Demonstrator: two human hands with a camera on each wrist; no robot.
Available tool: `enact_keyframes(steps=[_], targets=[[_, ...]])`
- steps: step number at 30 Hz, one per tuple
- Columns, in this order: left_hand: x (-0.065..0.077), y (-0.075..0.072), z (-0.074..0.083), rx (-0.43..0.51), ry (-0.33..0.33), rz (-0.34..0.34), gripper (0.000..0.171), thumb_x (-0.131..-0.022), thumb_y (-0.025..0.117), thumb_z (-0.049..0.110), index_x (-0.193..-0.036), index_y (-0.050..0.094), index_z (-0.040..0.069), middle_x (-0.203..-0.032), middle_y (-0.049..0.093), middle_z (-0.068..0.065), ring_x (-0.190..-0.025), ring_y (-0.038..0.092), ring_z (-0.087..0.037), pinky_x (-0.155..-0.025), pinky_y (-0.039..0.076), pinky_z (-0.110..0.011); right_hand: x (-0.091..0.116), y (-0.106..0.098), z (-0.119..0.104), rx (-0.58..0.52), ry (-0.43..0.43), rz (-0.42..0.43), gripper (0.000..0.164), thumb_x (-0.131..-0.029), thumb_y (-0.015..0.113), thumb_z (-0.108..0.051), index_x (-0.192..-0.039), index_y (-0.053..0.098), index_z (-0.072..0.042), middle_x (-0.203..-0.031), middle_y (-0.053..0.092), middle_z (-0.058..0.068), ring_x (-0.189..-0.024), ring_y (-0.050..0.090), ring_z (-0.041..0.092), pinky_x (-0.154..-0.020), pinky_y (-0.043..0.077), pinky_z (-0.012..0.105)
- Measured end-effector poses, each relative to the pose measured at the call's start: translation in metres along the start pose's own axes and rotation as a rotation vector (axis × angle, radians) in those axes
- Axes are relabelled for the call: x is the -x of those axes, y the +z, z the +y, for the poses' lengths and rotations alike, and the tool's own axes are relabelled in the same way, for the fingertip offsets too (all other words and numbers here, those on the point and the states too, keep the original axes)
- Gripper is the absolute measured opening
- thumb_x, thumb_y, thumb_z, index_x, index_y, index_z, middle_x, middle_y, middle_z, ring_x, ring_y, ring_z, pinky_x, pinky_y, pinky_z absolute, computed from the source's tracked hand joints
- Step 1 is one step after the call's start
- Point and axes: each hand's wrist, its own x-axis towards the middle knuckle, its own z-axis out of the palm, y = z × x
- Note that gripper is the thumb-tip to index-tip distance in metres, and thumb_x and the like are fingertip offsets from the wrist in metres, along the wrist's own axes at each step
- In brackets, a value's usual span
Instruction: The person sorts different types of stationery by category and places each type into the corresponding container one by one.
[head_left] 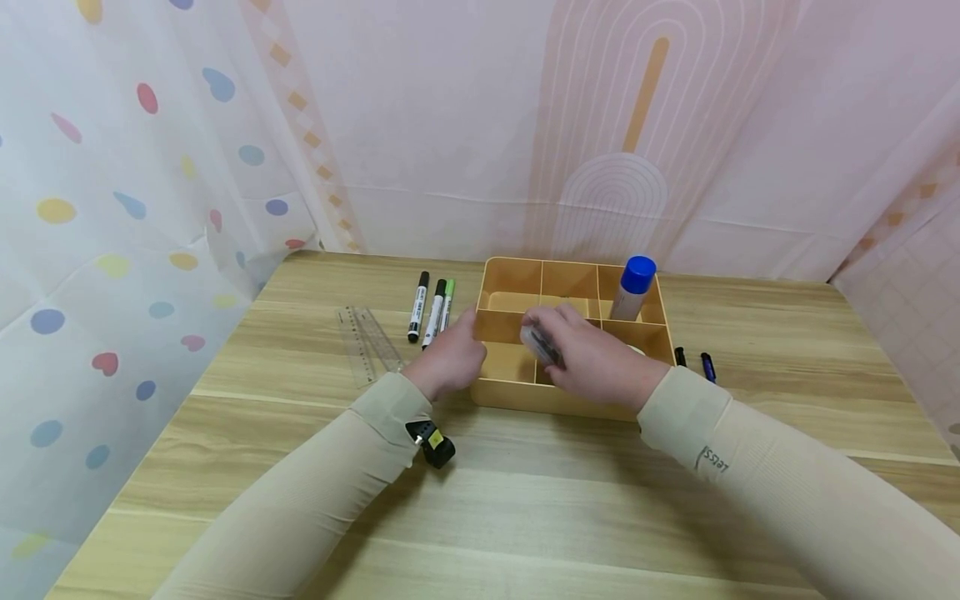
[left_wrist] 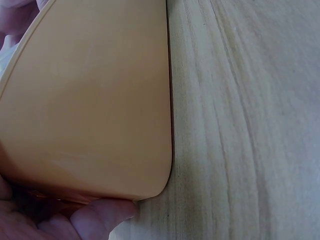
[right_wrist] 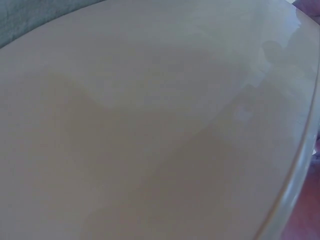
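Holding small clear object (head_left: 539, 344), right hand (head_left: 600, 354) is over organizer (head_left: 540, 397); tilted release could snag divider (head_left: 536, 369) just below. Left hand (head_left: 452, 358) grips organizer's near end; slack there risks skidding.

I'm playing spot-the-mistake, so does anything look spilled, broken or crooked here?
Nothing I can see looks spilled or broken. Only the clear rulers, left of the organizer, look a bit crooked: they lie at an angle to each other, while the nearby markers lie nearly side by side.
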Motion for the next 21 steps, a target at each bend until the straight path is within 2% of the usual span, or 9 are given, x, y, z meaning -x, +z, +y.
enact_keyframes(steps=[4,8,11,21], targets=[[-0.0001,-0.0001,-0.0003,-0.003,-0.004,0.000,0.072,-0.102,0.038,0.004,-0.169,0.014,0.015,-0.162,0.046,-0.015,-0.136,0.052,-0.032,-0.111,0.044,-0.050,0.0010,0.0002,0.0015,0.006,-0.021,0.006,0.071,-0.096,0.073,-0.007,-0.154,0.036,-0.024,-0.144,0.047,0.016,-0.121,0.061,0.035,-0.099,0.059,0.051],[0.0003,-0.0005,0.0000,0.000,-0.002,-0.003,0.072,-0.102,0.038,0.004,-0.169,0.015,0.015,-0.162,0.047,-0.015,-0.139,0.050,-0.031,-0.117,0.041,-0.052,0.0019,0.0001,0.0022,0.021,-0.049,0.015,0.073,-0.096,0.072,-0.007,-0.157,0.034,-0.022,-0.145,0.047,0.017,-0.124,0.060,0.035,-0.101,0.058,0.052],[0.0003,-0.0007,0.0002,0.001,0.002,-0.003,0.071,-0.102,0.038,0.004,-0.169,0.016,0.015,-0.161,0.047,-0.015,-0.137,0.051,-0.031,-0.115,0.041,-0.051,0.0022,-0.0003,0.0019,0.040,-0.057,0.016,0.075,-0.097,0.073,-0.008,-0.159,0.033,-0.022,-0.144,0.049,0.018,-0.125,0.060,0.035,-0.102,0.058,0.051],[-0.0005,-0.0006,-0.0011,0.010,0.015,0.001,0.071,-0.101,0.038,0.003,-0.168,0.017,0.016,-0.162,0.047,-0.013,-0.138,0.050,-0.030,-0.116,0.040,-0.051,0.0017,-0.0020,0.0022,0.073,-0.058,-0.003,0.081,-0.098,0.074,-0.014,-0.164,0.028,-0.023,-0.144,0.050,0.019,-0.124,0.061,0.034,-0.101,0.058,0.050]])
